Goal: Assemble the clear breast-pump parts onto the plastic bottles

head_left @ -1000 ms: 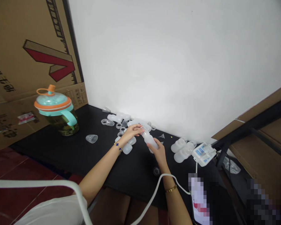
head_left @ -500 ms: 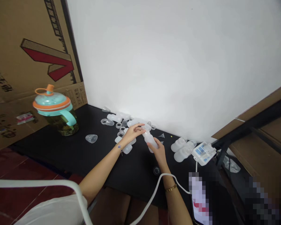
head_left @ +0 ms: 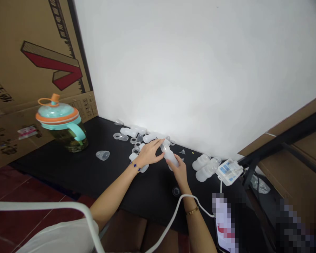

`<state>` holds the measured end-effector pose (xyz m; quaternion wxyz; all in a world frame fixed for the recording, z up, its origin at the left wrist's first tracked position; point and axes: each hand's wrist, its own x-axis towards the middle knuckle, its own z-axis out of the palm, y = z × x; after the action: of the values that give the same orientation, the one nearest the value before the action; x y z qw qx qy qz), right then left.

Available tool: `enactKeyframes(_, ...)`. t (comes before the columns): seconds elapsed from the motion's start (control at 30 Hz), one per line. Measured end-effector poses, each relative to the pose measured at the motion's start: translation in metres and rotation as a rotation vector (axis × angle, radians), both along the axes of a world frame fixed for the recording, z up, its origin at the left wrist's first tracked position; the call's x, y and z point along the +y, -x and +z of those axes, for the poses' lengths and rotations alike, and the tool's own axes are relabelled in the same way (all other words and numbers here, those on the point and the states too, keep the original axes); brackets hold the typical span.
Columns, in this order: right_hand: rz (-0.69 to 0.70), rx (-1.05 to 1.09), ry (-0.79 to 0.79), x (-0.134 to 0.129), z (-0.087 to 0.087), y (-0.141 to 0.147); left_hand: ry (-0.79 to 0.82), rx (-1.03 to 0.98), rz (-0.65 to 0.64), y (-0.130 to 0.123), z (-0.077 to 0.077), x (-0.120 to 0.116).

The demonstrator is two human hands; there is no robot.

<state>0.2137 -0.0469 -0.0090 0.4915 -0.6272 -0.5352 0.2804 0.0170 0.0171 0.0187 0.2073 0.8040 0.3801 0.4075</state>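
A frosted white baby bottle (head_left: pixel 171 158) is tilted over the table, its top leaning toward the left. My right hand (head_left: pixel 179 173) is wrapped around its lower body. At the bottle's clear top, my left hand (head_left: pixel 150 153) has its fingers on the far side and its thumb on the near side, closed around the neck end. Beneath and behind my left hand lie loose white bottles (head_left: pixel 150 137) and clear ring collars (head_left: pixel 136 150). A small clear round part (head_left: pixel 176 191) rests by my right wrist.
Two capped bottles (head_left: pixel 208 170) lie at right beside a white device (head_left: pixel 229 172) with a cable. A phone (head_left: pixel 223 225) is nearer. At left are a clear cap (head_left: pixel 102 155) and a turquoise-orange jug (head_left: pixel 61 123). A white tube (head_left: pixel 171 228) crosses the front; the wall (head_left: pixel 173 70) borders the table.
My left hand has turned at the bottle's top, its back now more toward me and its thumb lower. My right hand keeps hold of the body in nearly the same place.
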Motion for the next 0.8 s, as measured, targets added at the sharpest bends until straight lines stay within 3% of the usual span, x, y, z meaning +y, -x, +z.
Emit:
enactKeyframes(0.3, 0.008, -0.035, -0.023, -0.0018, -0.0002, 0.0017, -0.031, -0.007, -0.007, -0.0003, -0.0089, 0.004)
enactKeyframes(0.57, -0.011, -0.068, -0.082, -0.0014, -0.0033, -0.0003, -0.268, 0.036, 0.038, -0.001, -0.0065, 0.0039)
enactKeyframes(0.8, -0.007, -0.343, -0.326, -0.0019, -0.0046, -0.0048, -0.282, 0.057, 0.107, -0.0057, -0.0057, -0.0004)
